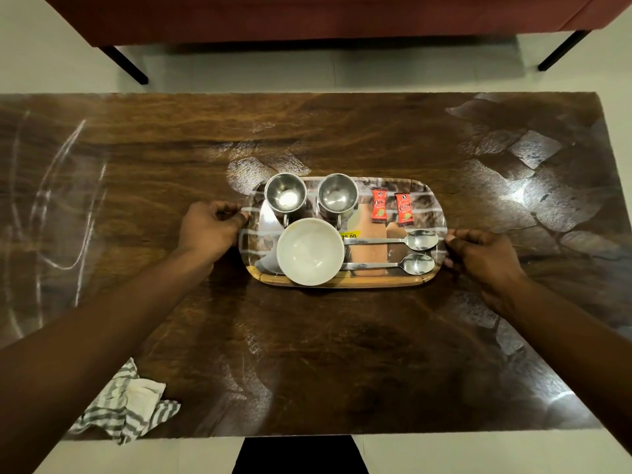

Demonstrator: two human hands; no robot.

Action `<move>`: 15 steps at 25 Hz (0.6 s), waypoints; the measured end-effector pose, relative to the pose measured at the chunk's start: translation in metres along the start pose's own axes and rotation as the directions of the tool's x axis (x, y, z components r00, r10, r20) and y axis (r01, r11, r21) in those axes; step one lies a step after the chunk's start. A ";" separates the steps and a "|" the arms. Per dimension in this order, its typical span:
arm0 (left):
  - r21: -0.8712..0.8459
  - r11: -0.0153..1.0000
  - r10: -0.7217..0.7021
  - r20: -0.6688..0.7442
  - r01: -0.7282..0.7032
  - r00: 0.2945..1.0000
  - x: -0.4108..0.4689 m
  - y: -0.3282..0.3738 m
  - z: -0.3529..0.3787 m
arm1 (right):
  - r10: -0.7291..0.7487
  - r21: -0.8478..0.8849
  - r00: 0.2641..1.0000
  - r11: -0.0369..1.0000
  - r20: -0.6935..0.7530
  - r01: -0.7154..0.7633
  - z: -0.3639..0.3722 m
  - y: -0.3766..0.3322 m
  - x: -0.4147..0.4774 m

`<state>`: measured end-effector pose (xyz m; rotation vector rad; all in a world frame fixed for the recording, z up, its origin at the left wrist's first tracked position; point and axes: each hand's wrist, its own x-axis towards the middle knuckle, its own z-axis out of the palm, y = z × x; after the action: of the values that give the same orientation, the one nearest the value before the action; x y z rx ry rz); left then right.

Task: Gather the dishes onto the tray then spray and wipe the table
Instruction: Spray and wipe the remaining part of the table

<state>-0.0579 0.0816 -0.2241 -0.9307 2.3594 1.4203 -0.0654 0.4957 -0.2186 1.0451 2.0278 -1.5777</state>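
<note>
A patterned tray (424,195) sits at the middle of the dark wooden table (307,354). On it stand two steel cups (285,195) (337,196), a white bowl (309,251), two spoons (393,240) (390,265) and two red sachets (379,209) (403,208). My left hand (210,227) grips the tray's left edge. My right hand (478,254) grips its right edge. A striped cloth (133,405) lies crumpled at the table's near left corner.
Wet streaks and smears shine on the table's left and right sides. A red sofa (307,18) with black legs stands beyond the far edge. Pale floor surrounds the table.
</note>
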 end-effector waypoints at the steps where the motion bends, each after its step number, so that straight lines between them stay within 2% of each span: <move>1: 0.029 1.000 0.006 -0.019 -0.005 1.000 0.000 -0.001 -0.004 | -0.006 -0.039 1.000 0.999 -0.012 0.006 -0.001 0.000 -0.001; 3: -0.011 1.000 -0.016 -0.051 0.015 0.999 -0.004 0.001 -0.015 | -0.064 -0.179 0.996 0.982 -0.061 0.052 -0.002 -0.005 -0.010; 5: -0.141 0.990 -0.014 -0.040 0.008 0.999 -0.017 0.005 -0.036 | -0.230 -0.338 0.965 0.925 -0.128 0.175 -0.004 -0.010 -0.020; 7: -0.251 0.967 0.034 -0.045 -0.045 0.998 -0.041 0.011 -0.077 | -0.435 -0.421 0.890 0.839 -0.138 0.345 0.001 -0.018 -0.040; 9: -0.265 0.959 0.083 -0.065 -0.098 0.994 -0.071 0.011 -0.128 | -0.605 -0.460 0.790 0.731 -0.095 0.504 0.016 -0.025 -0.067; 12: -0.212 0.965 0.130 -0.136 -0.157 0.982 -0.117 -0.003 -0.211 | -0.762 -0.486 0.643 0.535 0.077 0.691 0.064 -0.030 -0.134; 15: -0.193 0.965 0.126 -0.250 -0.177 0.960 -0.154 -0.050 -0.311 | -0.735 -0.337 0.537 0.424 0.415 0.840 0.136 -0.011 -0.209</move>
<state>0.1296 -0.1397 -0.0266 -1.0432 2.5335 1.7401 0.0436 0.2979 -0.1118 -0.4000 2.7312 -1.2301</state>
